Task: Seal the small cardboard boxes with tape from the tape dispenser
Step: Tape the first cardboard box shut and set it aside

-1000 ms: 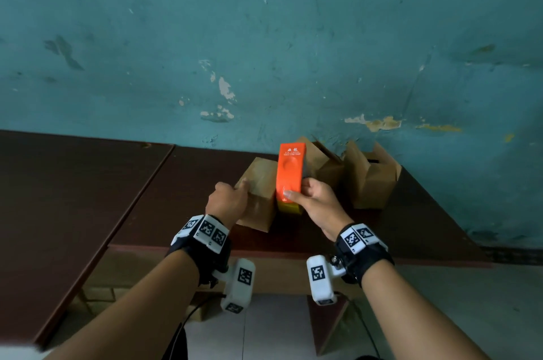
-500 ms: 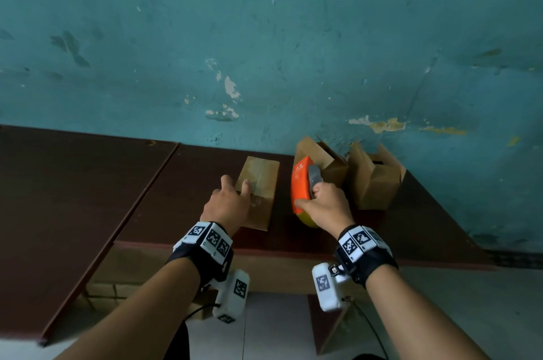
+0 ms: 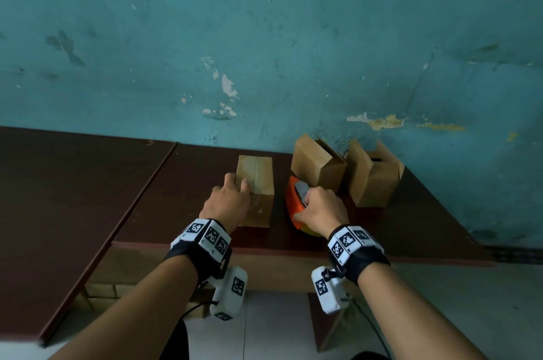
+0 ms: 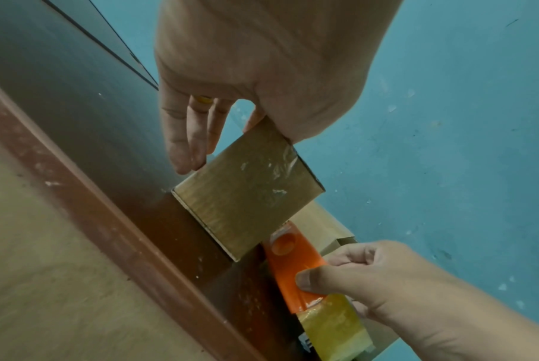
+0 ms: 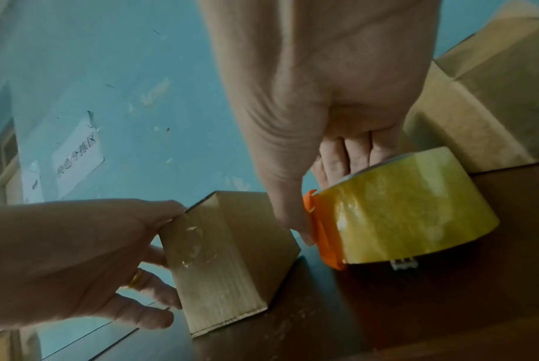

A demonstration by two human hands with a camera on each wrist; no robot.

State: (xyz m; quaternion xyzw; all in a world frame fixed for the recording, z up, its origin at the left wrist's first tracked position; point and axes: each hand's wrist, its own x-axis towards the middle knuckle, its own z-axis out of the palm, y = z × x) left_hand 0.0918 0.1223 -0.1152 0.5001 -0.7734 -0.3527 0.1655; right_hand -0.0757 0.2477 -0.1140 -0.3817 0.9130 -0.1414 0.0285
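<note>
Tape dispenser (image 3: 296, 203) sits in our right hand (image 3: 321, 211), its grip closed round it, just right of the taped box (image 3: 255, 183); our left hand (image 3: 227, 202) touches that box with loose fingers.

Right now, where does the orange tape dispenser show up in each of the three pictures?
Head: tape dispenser right of centre, under the right hand.
Left wrist: lower right.
Right wrist: right of centre.
Shared landmark: the taped box, beside it in every view.
</note>
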